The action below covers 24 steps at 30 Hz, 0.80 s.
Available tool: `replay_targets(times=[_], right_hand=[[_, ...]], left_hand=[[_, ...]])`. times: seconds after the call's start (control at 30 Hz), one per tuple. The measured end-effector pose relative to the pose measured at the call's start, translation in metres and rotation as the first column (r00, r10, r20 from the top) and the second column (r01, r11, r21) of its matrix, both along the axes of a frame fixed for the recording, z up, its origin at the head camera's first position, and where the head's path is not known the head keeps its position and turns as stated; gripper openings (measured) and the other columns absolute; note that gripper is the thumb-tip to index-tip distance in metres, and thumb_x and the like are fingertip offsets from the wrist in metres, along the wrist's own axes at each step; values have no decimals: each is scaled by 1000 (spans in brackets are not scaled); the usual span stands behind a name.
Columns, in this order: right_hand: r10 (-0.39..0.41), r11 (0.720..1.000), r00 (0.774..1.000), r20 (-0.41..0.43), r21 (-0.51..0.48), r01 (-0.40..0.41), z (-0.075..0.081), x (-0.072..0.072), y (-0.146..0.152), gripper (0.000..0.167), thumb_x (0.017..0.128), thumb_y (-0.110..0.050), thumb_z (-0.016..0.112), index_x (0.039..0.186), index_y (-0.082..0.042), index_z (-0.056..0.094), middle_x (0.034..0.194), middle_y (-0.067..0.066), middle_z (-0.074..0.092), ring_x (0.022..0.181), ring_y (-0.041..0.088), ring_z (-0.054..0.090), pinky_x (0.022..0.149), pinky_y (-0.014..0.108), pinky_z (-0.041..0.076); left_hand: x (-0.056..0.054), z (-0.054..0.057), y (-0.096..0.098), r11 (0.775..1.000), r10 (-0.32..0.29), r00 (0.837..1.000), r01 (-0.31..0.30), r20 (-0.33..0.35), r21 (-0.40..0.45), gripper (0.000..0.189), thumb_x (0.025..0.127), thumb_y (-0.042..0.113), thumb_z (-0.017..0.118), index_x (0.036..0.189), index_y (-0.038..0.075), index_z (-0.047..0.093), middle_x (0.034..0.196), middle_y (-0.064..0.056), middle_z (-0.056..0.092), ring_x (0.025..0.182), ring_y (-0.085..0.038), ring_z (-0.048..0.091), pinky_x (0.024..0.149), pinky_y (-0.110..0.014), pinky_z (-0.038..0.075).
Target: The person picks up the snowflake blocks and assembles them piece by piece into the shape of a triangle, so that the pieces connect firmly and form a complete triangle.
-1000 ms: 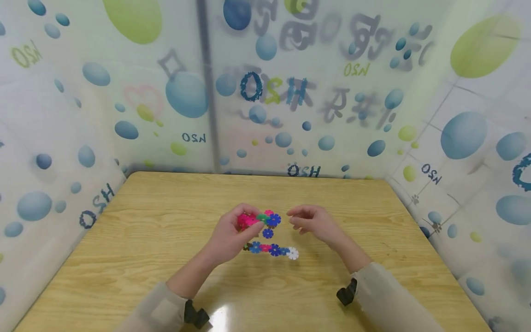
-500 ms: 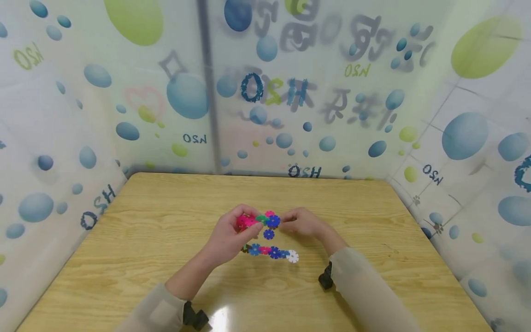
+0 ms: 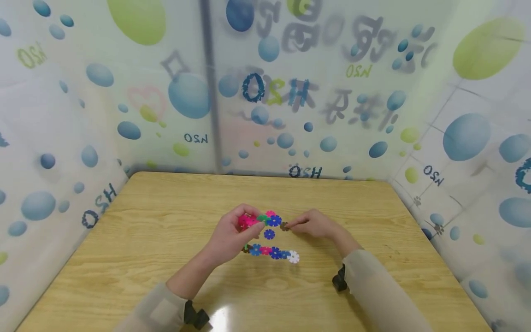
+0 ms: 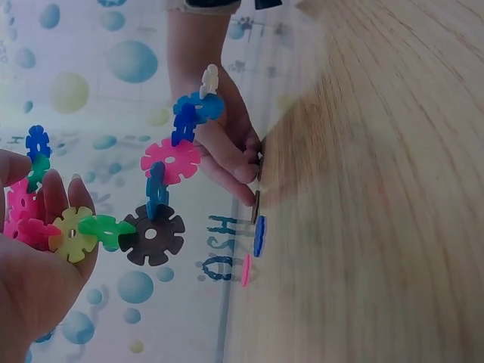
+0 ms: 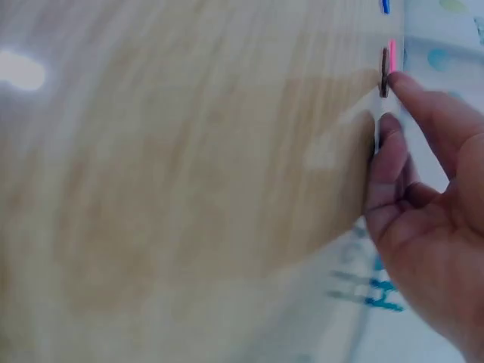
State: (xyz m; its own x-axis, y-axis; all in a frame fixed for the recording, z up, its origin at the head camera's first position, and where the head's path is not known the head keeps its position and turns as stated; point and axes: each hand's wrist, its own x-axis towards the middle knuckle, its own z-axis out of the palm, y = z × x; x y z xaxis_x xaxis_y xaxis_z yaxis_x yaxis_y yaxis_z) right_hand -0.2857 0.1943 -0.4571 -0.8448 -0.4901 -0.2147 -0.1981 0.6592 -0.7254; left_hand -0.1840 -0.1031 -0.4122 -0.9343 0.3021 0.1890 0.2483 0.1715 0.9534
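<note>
My left hand (image 3: 230, 235) grips a chain of slotted, flower-shaped plastic discs (image 4: 172, 160) at its pink part. One end, in green and blue, sticks up by the thumb in the left wrist view. From the palm the other end runs through yellow, green, dark brown, blue and pink to a white disc (image 3: 293, 257). On the table, a loose brown disc (image 3: 284, 226) lies flat at the fingertips of my right hand (image 3: 317, 225). In the right wrist view one extended finger touches this disc's edge, and the other fingers bend close over the tabletop.
A loose blue disc (image 3: 269, 234) and a loose pink disc (image 3: 270, 213) lie on the wooden table (image 3: 166, 203) near the brown one. Patterned curtains (image 3: 257, 138) with blue and green spots enclose the table at the back and sides.
My right hand reached left to the discs, then drew back right; the brown disc now shows beside the chain's blue end instead of beneath it. My left hand stays put with the chain.
</note>
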Motion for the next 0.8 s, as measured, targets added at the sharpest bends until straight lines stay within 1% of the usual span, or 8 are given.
replay_targets(times=[0.07,0.13,0.2,0.27,0.43,0.53,0.6,0.8], right_hand=[[-34,999,999,29,-38,35,-2,0,3,23,105,-24,74,127,-20,82,120,5,80,95,17,63,84,32,51],[-62,996,997,49,-68,65,-4,1,5,26,105,-24,75,131,-22,79,108,4,75,89,19,62,80,32,52],[-79,994,996,39,-72,82,-5,1,3,30,103,-26,77,134,-24,77,98,4,68,85,19,60,77,32,51],[-79,994,997,21,-70,81,-6,0,0,35,101,-28,80,136,-24,75,93,4,63,81,20,57,74,33,48],[-78,996,997,-30,-46,76,-10,-1,-8,39,100,-28,82,137,-21,73,89,4,61,79,19,53,71,32,43],[-80,996,995,-54,-31,79,-14,-2,-10,35,100,-28,82,134,-20,74,87,2,59,78,17,51,70,32,42],[-82,996,995,-56,-29,81,-14,-1,-11,33,100,-27,82,131,-20,75,87,2,59,78,17,51,70,32,42],[-120,993,992,-22,-18,120,-11,2,-10,25,100,-23,82,125,-20,76,91,3,59,83,19,52,73,32,42]], left_hand=[[-1,0,1,1000,1,1000,-1,4,-3,21,107,22,73,127,16,67,102,-7,72,88,-29,73,66,-30,60],[-1,0,1,1000,2,1000,-2,10,-6,21,107,22,74,126,16,67,103,-7,72,89,-28,73,67,-30,61],[-2,0,2,1000,5,1000,-5,14,-12,21,107,22,74,127,17,67,104,-7,72,89,-27,74,67,-30,61],[-2,1,2,1000,8,1000,-8,19,-14,21,107,22,74,127,17,68,104,-8,72,90,-31,74,66,-30,61],[-1,1,3,1000,6,999,-6,33,-14,21,107,22,73,127,17,67,101,-8,73,94,-43,73,65,-29,60],[-1,0,5,1000,5,999,-4,35,-18,22,108,23,73,128,17,67,101,-8,73,94,-41,74,67,-29,61],[-1,0,5,1000,7,999,-6,31,-22,22,107,23,73,128,17,67,101,-8,74,93,-36,74,67,-29,61],[-2,-1,7,999,12,1000,-11,21,-36,22,107,22,73,128,17,67,98,-7,74,86,-24,73,64,-28,59]])
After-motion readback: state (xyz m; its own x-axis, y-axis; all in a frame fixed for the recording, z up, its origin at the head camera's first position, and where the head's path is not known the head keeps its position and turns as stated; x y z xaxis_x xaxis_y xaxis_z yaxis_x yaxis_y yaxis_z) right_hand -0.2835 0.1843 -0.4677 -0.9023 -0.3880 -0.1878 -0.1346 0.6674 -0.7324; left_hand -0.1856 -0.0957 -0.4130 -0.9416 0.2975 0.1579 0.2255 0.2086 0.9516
